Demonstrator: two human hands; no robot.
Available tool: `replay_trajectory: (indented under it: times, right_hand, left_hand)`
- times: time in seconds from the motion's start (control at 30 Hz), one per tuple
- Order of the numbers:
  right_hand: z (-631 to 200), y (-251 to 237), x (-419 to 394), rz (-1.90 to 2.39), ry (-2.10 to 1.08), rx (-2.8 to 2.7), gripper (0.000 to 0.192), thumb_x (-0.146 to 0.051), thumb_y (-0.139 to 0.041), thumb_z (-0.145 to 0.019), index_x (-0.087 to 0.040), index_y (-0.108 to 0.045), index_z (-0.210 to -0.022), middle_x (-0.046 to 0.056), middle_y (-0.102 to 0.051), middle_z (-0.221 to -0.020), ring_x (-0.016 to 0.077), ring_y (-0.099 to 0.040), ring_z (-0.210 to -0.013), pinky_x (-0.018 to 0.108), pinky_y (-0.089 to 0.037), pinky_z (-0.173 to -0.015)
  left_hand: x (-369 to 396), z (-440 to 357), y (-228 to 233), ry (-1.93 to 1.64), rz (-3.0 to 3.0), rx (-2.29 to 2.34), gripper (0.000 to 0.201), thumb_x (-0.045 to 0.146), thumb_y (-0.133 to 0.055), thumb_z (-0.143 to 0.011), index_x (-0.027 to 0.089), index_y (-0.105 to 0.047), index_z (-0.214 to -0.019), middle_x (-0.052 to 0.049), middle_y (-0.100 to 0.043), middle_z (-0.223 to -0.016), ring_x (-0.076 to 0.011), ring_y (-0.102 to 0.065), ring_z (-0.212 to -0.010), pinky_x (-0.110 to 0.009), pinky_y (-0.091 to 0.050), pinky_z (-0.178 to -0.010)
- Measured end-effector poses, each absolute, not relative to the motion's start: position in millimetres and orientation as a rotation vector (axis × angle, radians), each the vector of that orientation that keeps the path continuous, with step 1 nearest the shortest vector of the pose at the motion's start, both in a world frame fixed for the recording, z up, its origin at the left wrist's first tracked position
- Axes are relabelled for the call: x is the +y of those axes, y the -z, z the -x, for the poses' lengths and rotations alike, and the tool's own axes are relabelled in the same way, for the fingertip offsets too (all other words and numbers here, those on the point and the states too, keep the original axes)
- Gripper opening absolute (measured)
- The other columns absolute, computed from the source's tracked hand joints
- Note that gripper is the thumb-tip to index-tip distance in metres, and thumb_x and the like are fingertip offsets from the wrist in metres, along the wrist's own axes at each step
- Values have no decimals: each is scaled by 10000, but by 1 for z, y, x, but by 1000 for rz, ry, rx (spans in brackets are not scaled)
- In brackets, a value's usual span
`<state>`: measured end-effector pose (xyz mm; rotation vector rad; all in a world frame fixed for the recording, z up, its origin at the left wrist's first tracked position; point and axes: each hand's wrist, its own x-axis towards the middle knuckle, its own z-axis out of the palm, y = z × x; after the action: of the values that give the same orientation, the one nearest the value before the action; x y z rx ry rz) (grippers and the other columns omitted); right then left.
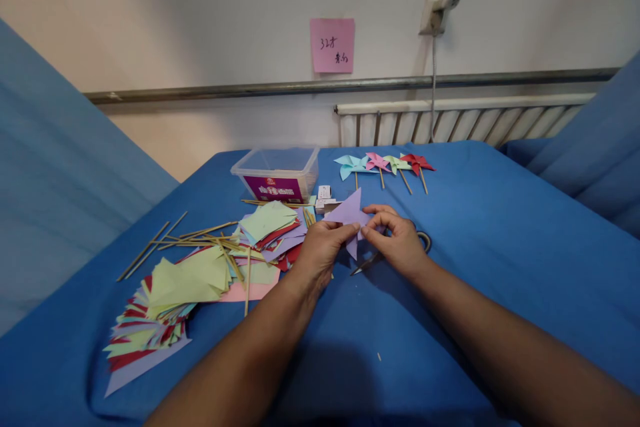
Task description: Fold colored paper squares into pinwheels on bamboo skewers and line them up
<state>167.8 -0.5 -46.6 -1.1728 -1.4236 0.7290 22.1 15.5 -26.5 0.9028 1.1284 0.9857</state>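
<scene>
A purple paper pinwheel (pixel 350 209) is held up between my two hands over the blue cloth. My left hand (pixel 323 243) pinches it near its centre from the left, thumb on top. From the right, my right hand (pixel 395 237) has its thumb and forefinger closed at the pinwheel's middle; any small part between those fingertips is too small to make out. Beneath my right hand lie scissors (pixel 367 263), blades pointing left and a handle loop showing past the wrist. Small white boxes (pixel 325 199) stand just behind the pinwheel.
Stacks of coloured paper (pixel 190 280) and loose wooden sticks (pixel 200 238) lie at the left. Behind them stands a clear plastic tub (pixel 275 173). Several finished pinwheels (pixel 385 163) lie at the back right. Blue curtains (pixel 65 147) hang at both sides.
</scene>
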Motion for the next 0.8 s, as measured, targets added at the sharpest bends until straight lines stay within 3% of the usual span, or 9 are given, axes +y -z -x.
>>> replay_trajectory:
  times: [0.57, 0.67, 0.8]
  right_hand:
    - [-167, 48, 0, 1167, -772, -1396, 165, -324, -668, -725, -200, -616, -628, 90, -646, -1090, 241, -608, -1030, 385, -454, -871]
    - [-166, 47, 2, 1078, -908, -1218, 201, -340, -729, -671, -209, -612, -770, 76, -654, -1105, 232, -625, -1010, 392, -477, -885]
    - [-168, 41, 2, 923, -1280, -1013, 459, -329, -803, -595, -212, -579, -979, 47, -709, -954, 220, -673, -878, 389, -523, -813]
  left_hand:
    - [15, -21, 17, -978, -995, 1206, 236, 289, -796, -554, 100, -684, -642, -53, -625, -575, -118, -520, -470, -241, -384, -461]
    - [15, -18, 15, -935, -1064, 1222, 204, 284, -771, -572, 112, -670, -615, -44, -609, -551, -113, -497, -452, -236, -359, -446]
    - [14, -15, 10, -829, -1158, 1196, 160, 255, -742, -575, 118, -658, -584, -52, -609, -545, -115, -492, -448, -239, -346, -449]
